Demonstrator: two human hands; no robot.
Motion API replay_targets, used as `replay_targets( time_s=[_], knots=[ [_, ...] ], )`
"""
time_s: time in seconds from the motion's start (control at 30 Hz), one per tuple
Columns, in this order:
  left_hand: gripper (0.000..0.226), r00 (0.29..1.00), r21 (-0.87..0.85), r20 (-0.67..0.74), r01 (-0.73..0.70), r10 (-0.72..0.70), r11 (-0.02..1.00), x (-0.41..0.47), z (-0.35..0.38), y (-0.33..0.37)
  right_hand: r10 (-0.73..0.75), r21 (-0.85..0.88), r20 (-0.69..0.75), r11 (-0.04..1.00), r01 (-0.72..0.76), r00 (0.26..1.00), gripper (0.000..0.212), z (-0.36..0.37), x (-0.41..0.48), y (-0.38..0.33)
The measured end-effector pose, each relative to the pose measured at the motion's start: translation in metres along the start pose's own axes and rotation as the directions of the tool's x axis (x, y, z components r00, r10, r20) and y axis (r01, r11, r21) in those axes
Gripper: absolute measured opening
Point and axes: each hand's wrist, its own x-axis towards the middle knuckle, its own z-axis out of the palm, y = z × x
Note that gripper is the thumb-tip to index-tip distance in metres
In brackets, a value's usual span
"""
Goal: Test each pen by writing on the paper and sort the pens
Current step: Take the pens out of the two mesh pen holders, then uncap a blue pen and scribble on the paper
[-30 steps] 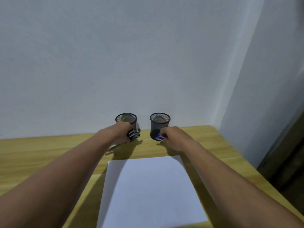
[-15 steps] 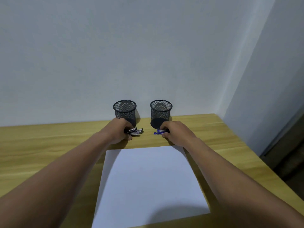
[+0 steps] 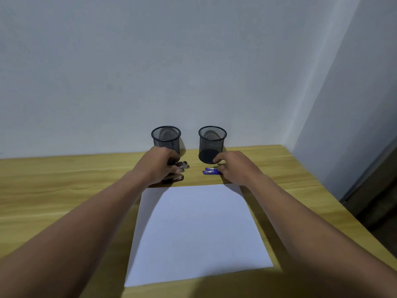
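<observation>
By the cups on the counter, my left hand curls over the dark pens. My right hand touches the blue pens; whether it grips, I cannot tell. I think they're light and roll: pinch the middle.

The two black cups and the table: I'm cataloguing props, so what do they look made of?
Left cup and right cup: probably black-painted wire mesh, matte; the wall shows through the weave. Table: wood or wood-look laminate, satin; pale grain streaks.
</observation>
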Motion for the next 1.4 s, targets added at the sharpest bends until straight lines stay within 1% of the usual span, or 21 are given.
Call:
replay_targets(
  time_s=[0.07, 0.1, 0.17, 0.27, 0.47, 0.7, 0.77, 0.87, 0.97, 1.03, 1.1, 1.13, 1.17, 1.2, 1.27, 1.33, 1.37, 1.4],
  knots=[
    [0.019, 0.995, 0.022, -0.081, -0.055, 0.057, 0.998, 0.001, 0.001, 0.014, 0.004, -0.011, -0.005, 1.0, -0.004, 1.0, 0.034, -0.004, -0.004, 0.004],
    [0.018, 0.991, 0.02, -0.099, -0.084, 0.086, 0.996, 0.002, 0.002, 0.022, 0.009, -0.02, -0.007, 1.0, -0.009, 1.0, 0.035, -0.006, -0.005, 0.007],
    [0.026, 0.989, -0.006, -0.072, -0.128, 0.127, 0.992, 0.004, 0.007, 0.04, 0.024, -0.048, -0.009, 0.999, -0.024, 1.0, 0.034, -0.007, -0.01, 0.013],
    [0.028, 0.987, 0.0, -0.013, -0.158, 0.158, 0.987, 0.009, 0.02, 0.06, 0.047, -0.097, 0.02, 0.994, -0.044, 0.999, 0.031, -0.005, -0.015, 0.023],
    [0.024, 0.988, 0.054, 0.097, -0.124, 0.118, 0.991, 0.02, 0.048, 0.077, 0.031, -0.152, 0.026, 0.988, -0.027, 0.999, 0.029, -0.006, -0.023, 0.033],
    [0.018, 0.985, 0.045, 0.088, -0.153, 0.149, 0.987, 0.021, 0.055, 0.08, -0.008, -0.17, 0.024, 0.985, 0.012, 1.0, 0.029, -0.004, -0.026, 0.037],
    [0.017, 0.986, 0.005, 0.054, -0.158, 0.158, 0.987, 0.017, 0.05, 0.08, -0.011, -0.144, 0.003, 0.989, 0.011, 1.0, 0.026, -0.008, -0.028, 0.037],
    [0.019, 0.989, -0.08, -0.03, -0.149, 0.147, 0.986, 0.01, 0.035, 0.081, -0.004, -0.055, -0.045, 0.999, 0.002, 0.999, 0.019, -0.02, -0.032, 0.033],
    [0.017, 0.994, -0.173, -0.081, -0.093, 0.08, 0.981, 0.002, 0.016, 0.082, 0.071, 0.122, -0.122, 0.991, -0.056, 0.99, 0.009, -0.035, -0.034, 0.026],
    [0.014, 0.995, -0.244, -0.102, -0.046, 0.022, 0.969, -0.005, 0.005, 0.08, 0.143, 0.28, -0.148, 0.955, -0.098, 0.978, 0.005, -0.043, -0.035, 0.015],
    [0.015, 0.994, -0.343, -0.108, -0.006, -0.034, 0.939, -0.014, -0.005, 0.078, 0.204, 0.449, -0.153, 0.886, -0.116, 0.967, 0.007, -0.049, -0.04, 0.001],
    [0.016, 0.992, -0.399, -0.113, 0.009, -0.058, 0.917, -0.02, -0.011, 0.077, 0.241, 0.549, -0.143, 0.826, -0.126, 0.96, 0.008, -0.052, -0.044, -0.006],
    [0.017, 0.989, -0.438, -0.124, 0.014, -0.075, 0.899, -0.024, -0.016, 0.076, 0.286, 0.658, -0.117, 0.74, -0.142, 0.951, 0.009, -0.054, -0.048, -0.013],
    [0.018, 0.987, -0.455, -0.138, 0.012, -0.084, 0.89, -0.029, -0.021, 0.075, 0.33, 0.764, -0.069, 0.624, -0.162, 0.942, 0.01, -0.055, -0.053, -0.02],
    [0.017, 0.982, -0.473, -0.166, 0.004, -0.094, 0.881, -0.038, -0.031, 0.072, 0.388, 0.925, 0.064, 0.323, -0.201, 0.919, 0.011, -0.055, -0.06, -0.033],
    [0.016, 0.979, -0.524, -0.167, 0.009, -0.113, 0.852, -0.045, -0.04, 0.068, 0.382, 0.982, 0.171, 0.011, -0.19, 0.908, 0.009, -0.05, -0.066, -0.049],
    [0.017, 0.98, -0.546, -0.158, 0.016, -0.121, 0.837, -0.048, -0.044, 0.065, 0.364, 0.978, 0.205, -0.113, -0.175, 0.909, 0.007, -0.046, -0.068, -0.057],
    [0.017, 0.981, -0.563, -0.148, 0.022, -0.127, 0.826, -0.052, -0.047, 0.063, 0.341, 0.965, 0.227, -0.201, -0.165, 0.912, 0.007, -0.042, -0.07, -0.065]
  ],
)
